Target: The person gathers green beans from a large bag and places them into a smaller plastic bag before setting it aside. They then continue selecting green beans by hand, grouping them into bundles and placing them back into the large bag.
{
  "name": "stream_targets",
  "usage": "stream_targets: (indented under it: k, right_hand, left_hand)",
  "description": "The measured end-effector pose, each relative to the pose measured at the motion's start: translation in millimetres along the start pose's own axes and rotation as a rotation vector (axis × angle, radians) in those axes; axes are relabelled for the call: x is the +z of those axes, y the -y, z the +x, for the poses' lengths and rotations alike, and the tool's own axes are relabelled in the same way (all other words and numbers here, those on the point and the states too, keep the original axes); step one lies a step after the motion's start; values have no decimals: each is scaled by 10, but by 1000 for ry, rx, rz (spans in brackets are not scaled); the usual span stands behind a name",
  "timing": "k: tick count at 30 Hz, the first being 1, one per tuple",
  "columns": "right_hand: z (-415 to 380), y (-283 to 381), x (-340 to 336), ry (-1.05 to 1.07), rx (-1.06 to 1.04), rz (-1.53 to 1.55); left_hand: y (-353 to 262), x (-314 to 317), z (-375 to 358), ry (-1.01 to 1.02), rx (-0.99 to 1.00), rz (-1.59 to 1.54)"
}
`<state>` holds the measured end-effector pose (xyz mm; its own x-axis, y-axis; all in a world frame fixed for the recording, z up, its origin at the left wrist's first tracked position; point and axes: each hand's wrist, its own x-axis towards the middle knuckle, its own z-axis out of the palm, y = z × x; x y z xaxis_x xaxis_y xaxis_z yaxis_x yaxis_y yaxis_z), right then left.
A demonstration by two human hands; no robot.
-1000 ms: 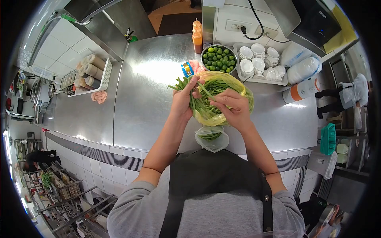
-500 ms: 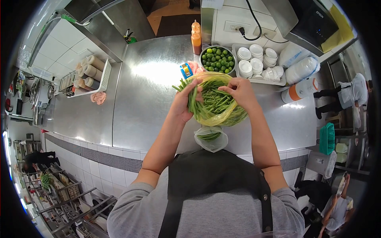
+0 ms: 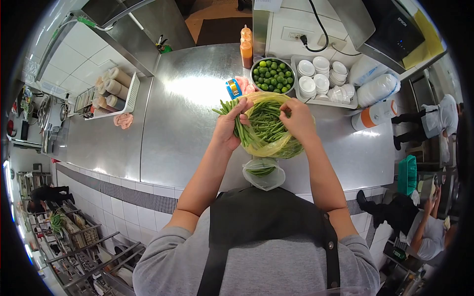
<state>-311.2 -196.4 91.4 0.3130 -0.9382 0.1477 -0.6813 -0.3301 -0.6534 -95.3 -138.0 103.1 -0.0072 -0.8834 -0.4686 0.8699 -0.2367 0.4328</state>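
A yellow plastic bag (image 3: 282, 148) lies wide open on the steel counter, full of loose green beans (image 3: 269, 121). At the bag's left side my left hand (image 3: 230, 123) is closed around a bunch of green beans (image 3: 239, 129), their ends poking out past the thumb. My right hand (image 3: 299, 120) is over the bag's right side, fingertips pinched together; what they hold is hidden. Closer to my body, a small clear bag (image 3: 264, 178) with some green beans inside sits at the counter's edge.
Behind the bag stand a bowl of limes (image 3: 272, 75), sauce bottles (image 3: 246, 49), a blue tape dispenser (image 3: 233, 89) and a tray of white lids and cups (image 3: 324, 102). A bottle rack (image 3: 129, 96) is at left. Co-workers (image 3: 419, 222) stand at right.
My right hand has shifted slightly right and its fingers have curled in more. My left hand keeps its hold on the beans. A co-worker at right has moved closer to the counter.
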Motion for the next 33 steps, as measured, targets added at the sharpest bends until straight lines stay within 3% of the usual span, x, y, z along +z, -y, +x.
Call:
stream_targets:
  k: [4,6,9,12,16,18,22,28,30,31,33]
  right_hand:
    - [-47,40,-144,-80,-43,360]
    - [-82,146,-181,-37,84,570]
    - [-130,257,-141,-25,66,659]
    - [-161,281,-56,54,69,700]
    - [-130,349,-97,62,50,693]
    - [-61,362,-106,-85,40,715]
    - [23,398,-145,-30,46,675]
    - [118,334,-5,-104,-259,465]
    - [167,244,105,-347,-385,210]
    - [144,221,105,-347,-386,211]
    - [75,190,85,-148,-218,195]
  left_hand:
    - [36,42,-43,19,73,163]
    - [120,102,-41,72,189,466]
    - [234,221,-82,136,313,650]
    - [312,280,-91,137,388,596]
    - [243,147,-28,142,404,719]
    - [213,104,-32,133,411,793]
    - [238,183,-111,149,457,847]
    - [212,161,-105,147,410,905]
    - [228,133,-117,136,401,894]
    - [227,127,-120,129,393,886]
    - [200,133,-125,102,411,811]
